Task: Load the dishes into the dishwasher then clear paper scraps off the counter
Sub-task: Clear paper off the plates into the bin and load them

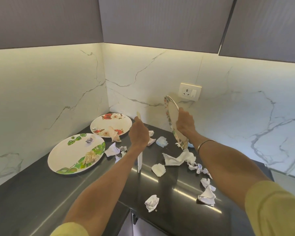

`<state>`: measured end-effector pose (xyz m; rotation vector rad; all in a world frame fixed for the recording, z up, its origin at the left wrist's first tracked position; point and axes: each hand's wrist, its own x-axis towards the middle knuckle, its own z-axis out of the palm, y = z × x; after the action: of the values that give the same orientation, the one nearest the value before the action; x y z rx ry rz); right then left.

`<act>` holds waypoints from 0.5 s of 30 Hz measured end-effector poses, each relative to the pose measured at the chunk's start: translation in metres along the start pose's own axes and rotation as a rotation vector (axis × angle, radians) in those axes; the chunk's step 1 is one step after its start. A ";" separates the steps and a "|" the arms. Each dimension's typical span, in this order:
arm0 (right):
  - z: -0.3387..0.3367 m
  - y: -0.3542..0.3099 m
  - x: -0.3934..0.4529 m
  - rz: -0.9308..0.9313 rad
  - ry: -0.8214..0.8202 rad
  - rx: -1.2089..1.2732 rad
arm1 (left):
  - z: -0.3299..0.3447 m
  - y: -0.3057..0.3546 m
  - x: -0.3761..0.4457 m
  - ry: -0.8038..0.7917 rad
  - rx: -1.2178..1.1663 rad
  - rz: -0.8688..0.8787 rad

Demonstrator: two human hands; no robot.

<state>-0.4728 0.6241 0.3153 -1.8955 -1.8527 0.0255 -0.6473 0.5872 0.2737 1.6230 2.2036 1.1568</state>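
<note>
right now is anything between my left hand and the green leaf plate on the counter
Nothing stands in the open stretch of counter between them, but the left hand already grips a white utensil, so it isn't free. The green leaf plate itself carries two paper scraps.

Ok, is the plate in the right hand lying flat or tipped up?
Tipped up. The right hand holds the plate nearly on edge, its lower rim low over the counter; whether it touches, I cannot tell.
</note>
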 end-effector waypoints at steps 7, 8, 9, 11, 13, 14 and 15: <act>-0.033 -0.003 -0.029 0.141 0.075 0.110 | -0.025 0.007 -0.009 0.067 -0.052 0.107; -0.038 -0.002 -0.035 0.147 0.090 0.118 | -0.030 0.009 -0.012 0.071 -0.060 0.115; -0.043 -0.002 -0.041 0.159 0.101 0.122 | -0.034 0.011 -0.015 0.076 -0.064 0.123; -0.054 0.000 -0.056 0.189 0.120 0.120 | -0.041 0.015 -0.021 0.079 -0.065 0.149; -0.065 0.003 -0.072 0.216 0.136 0.115 | -0.043 0.019 -0.029 0.076 -0.080 0.180; -0.070 0.005 -0.081 0.228 0.143 0.114 | -0.043 0.021 -0.033 0.072 -0.091 0.193; -0.075 0.008 -0.089 0.239 0.146 0.111 | -0.043 0.023 -0.038 0.062 -0.100 0.204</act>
<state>-0.4464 0.5162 0.3500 -1.9744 -1.4919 0.0657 -0.6386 0.5364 0.3073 1.8266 2.0153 1.3641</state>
